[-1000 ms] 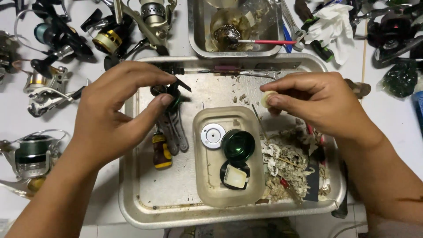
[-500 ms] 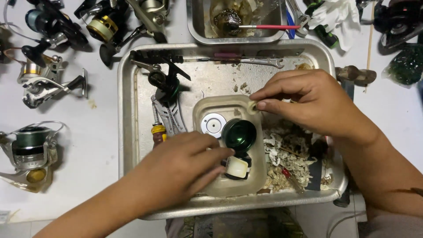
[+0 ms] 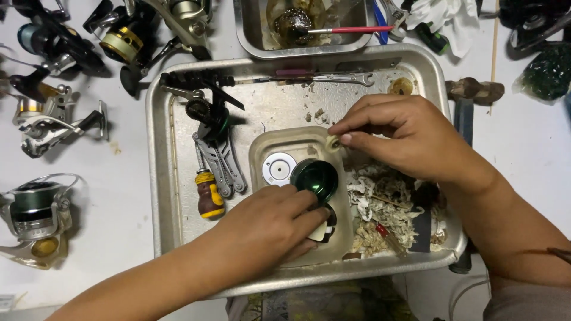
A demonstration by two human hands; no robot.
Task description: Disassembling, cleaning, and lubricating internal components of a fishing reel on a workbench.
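White counter (image 3: 128,178) seen from above, carrying a large metal tray (image 3: 159,178) at centre. Left of the tray lie several fishing reels: a green-spooled reel (image 3: 33,217) at lower left, a silver reel (image 3: 50,122) above it, and a gold-spooled reel (image 3: 128,38) at the top. Inside the tray, left part: a black reel part with a gear (image 3: 205,110), a grey folding tool (image 3: 223,166), and a small stubby screwdriver (image 3: 208,193) with a yellow and brown handle. A wrench (image 3: 324,77) lies along the tray's far edge. At the tray's middle sits a shallow plastic dish (image 3: 267,142) holding a silver disc (image 3: 278,169) and a dark green spool (image 3: 314,178). The left hand (image 3: 270,223) is curled, fingers closed on a small black and white part (image 3: 324,229) in the near end of the dish; half a second earlier it was in the same place, and a second ago it was at the black reel part. The right hand (image 3: 404,134) pinches a small pale round piece (image 3: 333,141) between thumb and forefinger over the dish's far right corner, much as before. Right of the dish lies a heap of whitish debris (image 3: 380,208). A smaller metal tray (image 3: 250,35) with a red-handled brush (image 3: 351,29) stands beyond.
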